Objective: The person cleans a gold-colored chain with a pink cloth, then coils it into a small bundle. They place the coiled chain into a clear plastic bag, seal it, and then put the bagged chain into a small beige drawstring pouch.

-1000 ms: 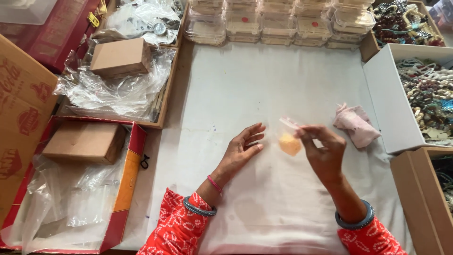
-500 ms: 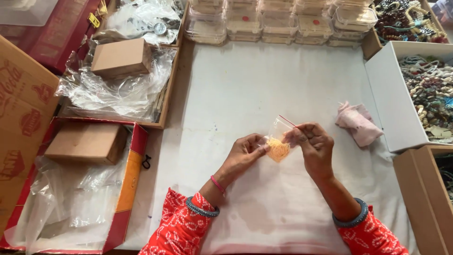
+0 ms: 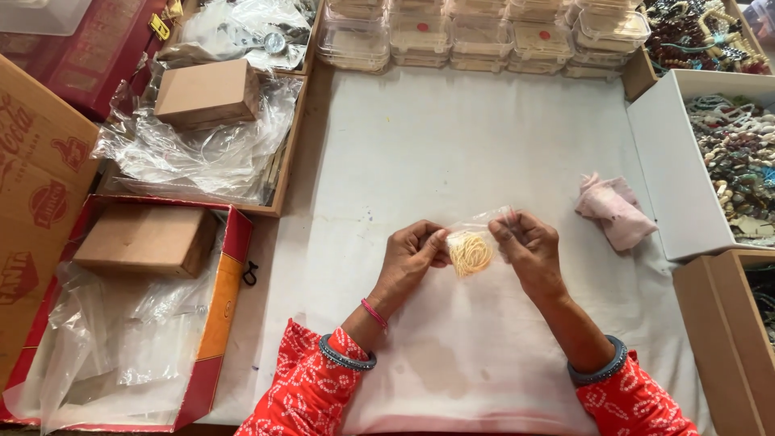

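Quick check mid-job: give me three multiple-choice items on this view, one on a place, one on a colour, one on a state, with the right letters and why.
1. Where does the pink cloth lie?
A. On the white table cover, to the right of the hands
B. Inside the red box
C. On the clear containers

2. What colour is the coil in the small clear bag?
A. Blue
B. Pale yellow
C. Black

3. How is the bag held?
A. Lying loose on the cover
B. In one hand only
C. Pinched between both hands

Answers: 1 A, the cloth rests on the cover beside the white bead box. 2 B, the coil shows yellowish through the plastic. 3 C, the left hand and right hand each grip a side.
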